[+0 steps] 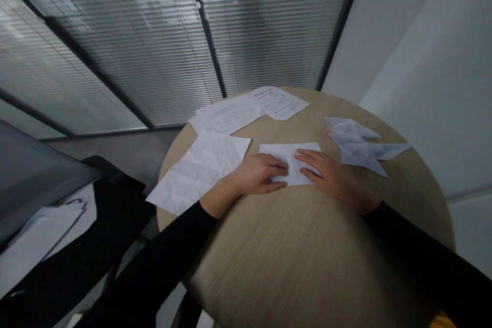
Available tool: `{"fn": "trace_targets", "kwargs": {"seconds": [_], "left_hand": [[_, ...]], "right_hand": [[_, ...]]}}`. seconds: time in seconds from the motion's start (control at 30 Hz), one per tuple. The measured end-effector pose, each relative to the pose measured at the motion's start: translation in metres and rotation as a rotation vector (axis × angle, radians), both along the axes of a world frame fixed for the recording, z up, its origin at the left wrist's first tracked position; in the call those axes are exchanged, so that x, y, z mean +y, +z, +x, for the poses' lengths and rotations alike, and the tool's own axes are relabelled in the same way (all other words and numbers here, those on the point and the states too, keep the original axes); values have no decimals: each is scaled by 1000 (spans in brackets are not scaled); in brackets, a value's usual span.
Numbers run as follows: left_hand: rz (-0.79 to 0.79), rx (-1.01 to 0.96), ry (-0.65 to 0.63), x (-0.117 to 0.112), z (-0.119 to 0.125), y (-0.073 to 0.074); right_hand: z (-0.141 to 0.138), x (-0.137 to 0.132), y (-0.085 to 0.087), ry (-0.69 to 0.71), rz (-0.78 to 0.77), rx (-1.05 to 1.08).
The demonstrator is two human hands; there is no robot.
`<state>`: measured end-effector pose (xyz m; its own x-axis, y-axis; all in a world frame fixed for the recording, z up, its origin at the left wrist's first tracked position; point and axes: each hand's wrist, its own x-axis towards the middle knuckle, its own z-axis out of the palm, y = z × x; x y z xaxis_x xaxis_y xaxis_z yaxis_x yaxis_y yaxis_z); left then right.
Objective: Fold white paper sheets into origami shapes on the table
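Note:
A white rectangle of paper, seemingly folded, lies flat on the round wooden table in front of me. My left hand rests on its left part, fingers stretched toward the middle. Across its right part lies my right hand, with fingers apart and pressing on the paper. Just left of my left hand is a creased sheet with a grid of fold lines. To the right of my right hand sits a folded paper figure with several pointed flaps. The paper under both palms is partly hidden.
Printed sheets overlap at the table's far edge. The light wooden tabletop ends in a rounded rim near a white wall. Behind it are glass panels with blinds. More papers lie on a dark surface at left.

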<state>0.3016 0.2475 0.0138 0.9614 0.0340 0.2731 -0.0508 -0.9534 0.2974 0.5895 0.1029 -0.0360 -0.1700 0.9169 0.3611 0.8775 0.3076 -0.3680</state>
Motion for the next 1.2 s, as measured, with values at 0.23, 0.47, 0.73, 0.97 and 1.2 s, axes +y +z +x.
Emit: {"fn": "trace_targets", "kwargs": {"seconds": [0.23,0.47,0.73,0.97,1.2], "left_hand": [[31,4,23,3,1,-1],[29,10,64,1,1,0],[91,-66,13,1,2,-6],[179,-103,-21,-3,2,-4],[245,-35,68,-5,3,-3]], "right_hand": [[-3,0,7,-57,57,-9],[-1,2,8,-22,78,14],[-3,2,8,-12,121,132],[-6,0,12,2,128,197],[-10,-1,15,16,124,230]]}}
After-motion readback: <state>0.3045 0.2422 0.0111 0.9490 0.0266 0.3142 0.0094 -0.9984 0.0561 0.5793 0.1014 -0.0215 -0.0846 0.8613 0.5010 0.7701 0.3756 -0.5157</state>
